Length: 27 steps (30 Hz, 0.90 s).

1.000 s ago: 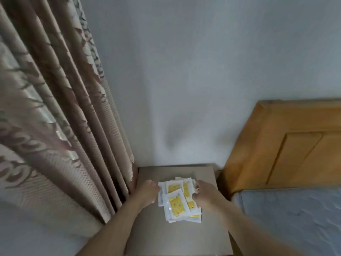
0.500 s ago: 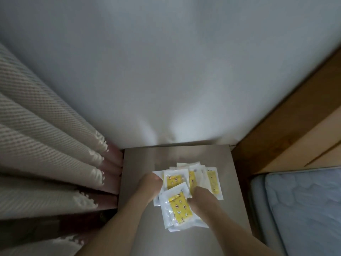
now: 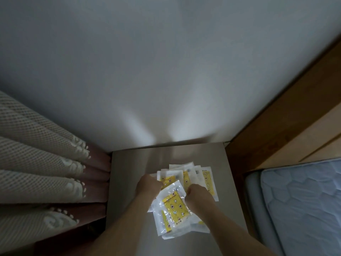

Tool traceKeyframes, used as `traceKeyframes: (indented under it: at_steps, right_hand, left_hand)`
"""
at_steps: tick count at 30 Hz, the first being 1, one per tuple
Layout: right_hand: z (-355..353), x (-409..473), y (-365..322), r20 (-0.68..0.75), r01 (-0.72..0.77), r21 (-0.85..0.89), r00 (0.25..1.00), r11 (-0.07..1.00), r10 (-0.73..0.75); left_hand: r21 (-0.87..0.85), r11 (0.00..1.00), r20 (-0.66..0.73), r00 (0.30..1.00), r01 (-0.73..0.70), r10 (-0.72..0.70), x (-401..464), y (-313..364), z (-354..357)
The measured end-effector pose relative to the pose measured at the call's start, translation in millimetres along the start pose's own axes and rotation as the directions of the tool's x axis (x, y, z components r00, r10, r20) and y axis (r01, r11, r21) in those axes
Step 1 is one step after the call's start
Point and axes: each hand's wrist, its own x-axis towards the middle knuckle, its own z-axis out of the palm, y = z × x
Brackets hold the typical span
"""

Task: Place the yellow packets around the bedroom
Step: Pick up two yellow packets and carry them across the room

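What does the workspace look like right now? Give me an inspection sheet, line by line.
Surface: smooth grey-brown bedside table top, in the corner by the white wall.
Job's things: overlapping pile of clear-wrapped yellow patterned packets on the table.
Clutter: nothing seen.
Grippers: left hand and right hand both on the pile, fingers curled at the packets; exact grip unclear.
Cables: nothing seen.
Surroundings: beige textured curtain on the left, wooden headboard and blue-grey quilted mattress on the right.
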Motion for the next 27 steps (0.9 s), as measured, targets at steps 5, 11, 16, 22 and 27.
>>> traceKeyframes:
  at_steps: [5,11,16,22,27]
  right_hand:
    - [-7,1,0,0.014,-0.005,0.075,1.0,0.997,0.004]
    - [-10,0,1,0.015,-0.008,0.117,1.0,0.993,0.007]
    - [-21,-1,10,0.015,-0.014,0.133,1.0,0.991,0.012]
    - [-55,-6,23,0.021,0.013,0.182,1.0,0.983,-0.017]
    - [-71,-9,33,0.038,-0.048,0.38,0.999,0.924,0.037]
  left_hand:
    - [0.053,0.998,0.062,0.997,-0.045,0.042,-4,3,3]
    - [0.093,0.993,-0.105,0.991,-0.069,0.079,0,16,11]
    - [0.299,0.954,-0.175,0.98,-0.038,0.094,-7,27,20]
    - [0.367,0.93,-0.181,0.983,0.041,0.028,-9,36,23]
    - [0.181,0.983,-0.125,0.992,0.041,-0.018,-8,36,22]
